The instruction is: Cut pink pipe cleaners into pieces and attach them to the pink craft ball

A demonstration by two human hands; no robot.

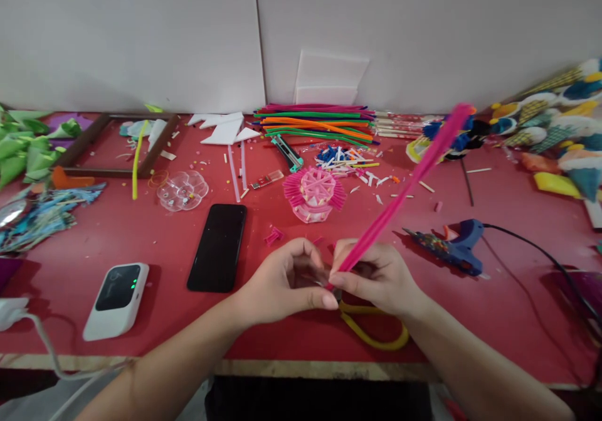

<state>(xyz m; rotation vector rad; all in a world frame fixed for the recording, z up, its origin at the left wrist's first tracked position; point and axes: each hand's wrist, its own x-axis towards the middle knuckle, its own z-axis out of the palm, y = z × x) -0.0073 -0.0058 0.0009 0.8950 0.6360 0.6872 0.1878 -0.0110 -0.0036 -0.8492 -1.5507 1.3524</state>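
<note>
My right hand (376, 278) is closed around the lower end of a long pink straw (404, 189) that slants up to the right. Yellow-handled scissors (371, 330) lie under this hand; whether it grips them I cannot tell. My left hand (286, 283) is curled beside it, thumb and fingers pinched at the straw's bottom tip. Both hands hover over the red table (141, 233) near its front edge. Just beyond them stands a round pink straw model (314, 194), with small pink straw bits (273, 236) beside it.
A black phone (217, 246) and a white pocket device (116, 298) lie at the left. A blue glue gun (451, 248) with its cord lies at the right. A bundle of coloured straws (315, 123), a clear palette (182, 190), a wooden frame (113, 145) and paper crafts lie further back.
</note>
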